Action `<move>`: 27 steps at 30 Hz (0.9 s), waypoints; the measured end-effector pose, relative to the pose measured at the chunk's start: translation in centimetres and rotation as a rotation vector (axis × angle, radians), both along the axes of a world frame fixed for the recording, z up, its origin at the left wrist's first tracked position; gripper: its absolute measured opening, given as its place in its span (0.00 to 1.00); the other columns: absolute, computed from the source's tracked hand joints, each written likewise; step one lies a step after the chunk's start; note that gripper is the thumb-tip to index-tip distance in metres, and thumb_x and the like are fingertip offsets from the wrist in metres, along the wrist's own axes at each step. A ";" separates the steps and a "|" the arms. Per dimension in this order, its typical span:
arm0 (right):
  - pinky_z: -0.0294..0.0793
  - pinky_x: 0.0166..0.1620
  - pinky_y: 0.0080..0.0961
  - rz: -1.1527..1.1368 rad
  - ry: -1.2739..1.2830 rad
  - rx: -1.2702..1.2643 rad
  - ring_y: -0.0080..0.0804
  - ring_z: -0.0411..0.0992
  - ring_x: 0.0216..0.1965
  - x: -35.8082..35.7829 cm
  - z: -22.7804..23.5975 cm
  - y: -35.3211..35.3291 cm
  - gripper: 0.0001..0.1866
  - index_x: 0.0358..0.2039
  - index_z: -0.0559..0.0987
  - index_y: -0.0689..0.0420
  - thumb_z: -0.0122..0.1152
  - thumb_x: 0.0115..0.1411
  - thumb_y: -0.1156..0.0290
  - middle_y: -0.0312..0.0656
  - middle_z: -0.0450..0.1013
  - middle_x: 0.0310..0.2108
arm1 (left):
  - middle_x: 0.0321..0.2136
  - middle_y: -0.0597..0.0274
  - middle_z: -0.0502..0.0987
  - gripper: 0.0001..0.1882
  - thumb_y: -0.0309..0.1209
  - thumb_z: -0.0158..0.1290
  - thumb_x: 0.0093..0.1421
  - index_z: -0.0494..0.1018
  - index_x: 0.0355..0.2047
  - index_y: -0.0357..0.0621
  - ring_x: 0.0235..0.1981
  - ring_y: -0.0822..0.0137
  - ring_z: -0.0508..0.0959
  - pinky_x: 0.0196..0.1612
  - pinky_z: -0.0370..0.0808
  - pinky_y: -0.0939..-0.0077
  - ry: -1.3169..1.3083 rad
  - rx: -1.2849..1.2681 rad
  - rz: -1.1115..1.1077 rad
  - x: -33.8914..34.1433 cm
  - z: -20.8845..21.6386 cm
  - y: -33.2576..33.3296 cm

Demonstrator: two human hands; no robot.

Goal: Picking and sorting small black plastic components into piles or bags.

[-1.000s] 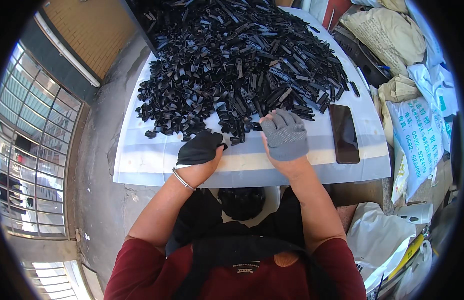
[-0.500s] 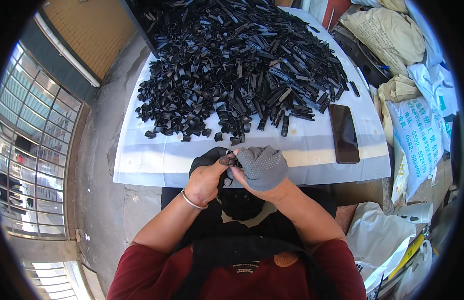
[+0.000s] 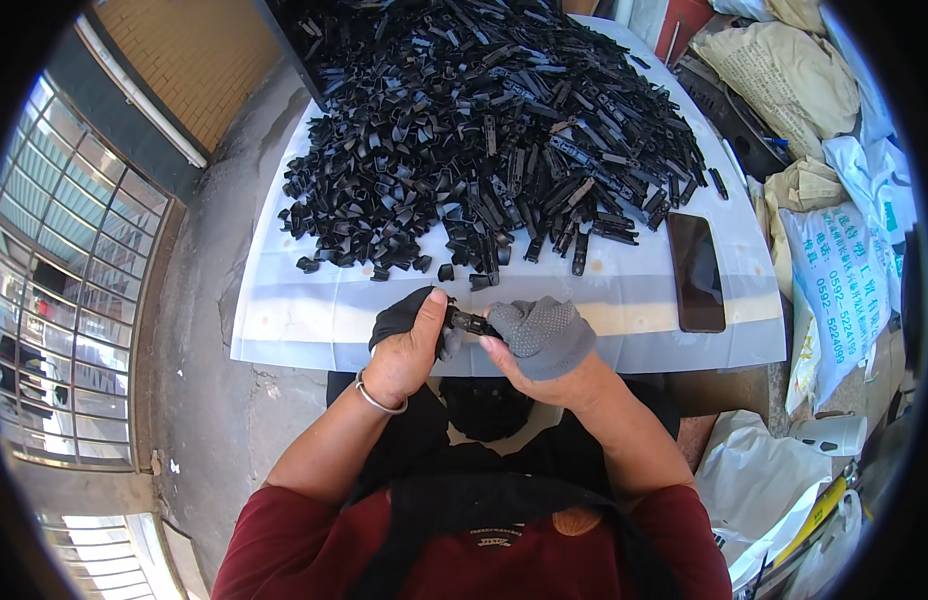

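Between my two hands, just over the near edge of the white-covered table [image 3: 624, 350], is a small black plastic part [image 3: 471, 322]. My left hand [image 3: 409, 335], in a black glove with the thumb bare, closes on its left end. The right hand [image 3: 534, 338], in a grey dotted glove with a bare thumb, grips the other end. Whether the part is one piece or two joined, I cannot tell. Beyond my hands lies a large heap of black plastic parts: short curved pieces [image 3: 364, 215] on the left, long narrow strips [image 3: 574, 160] on the right.
A dark phone [image 3: 696, 272] lies flat on the right of the table. White and beige sacks [image 3: 834, 270] pile up along the right side. A dark upright panel [image 3: 294, 50] borders the heap at the far left. Barred windows [image 3: 69, 270] line the left wall.
My hands have drawn slightly apart, the left moving left and the right moving right. More of the black part now shows between them, and my left thumb points up. The view has shifted slightly.
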State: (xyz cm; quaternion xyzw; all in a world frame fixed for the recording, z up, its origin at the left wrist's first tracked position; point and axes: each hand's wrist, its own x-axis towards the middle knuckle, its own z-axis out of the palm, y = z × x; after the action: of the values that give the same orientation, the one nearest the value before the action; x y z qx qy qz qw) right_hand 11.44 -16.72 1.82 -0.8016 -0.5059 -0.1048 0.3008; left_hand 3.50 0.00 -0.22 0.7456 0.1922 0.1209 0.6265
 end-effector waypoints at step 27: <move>0.70 0.34 0.38 -0.371 -0.022 -0.227 0.45 0.70 0.30 6.0 -1.0 0.8 0.11 0.34 0.76 0.55 0.54 0.54 0.63 0.46 0.71 0.26 | 0.27 0.53 0.75 0.12 0.36 0.48 0.56 0.73 0.35 0.43 0.30 0.53 0.75 0.35 0.72 0.65 -0.049 1.222 -0.016 4.7 -1.6 3.7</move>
State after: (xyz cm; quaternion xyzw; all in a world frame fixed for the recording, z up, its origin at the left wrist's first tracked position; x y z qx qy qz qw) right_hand 17.41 -15.96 0.78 -0.9085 -0.3614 -0.1095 0.1787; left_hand 8.22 3.67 -1.82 0.9685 0.0681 0.2216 0.0907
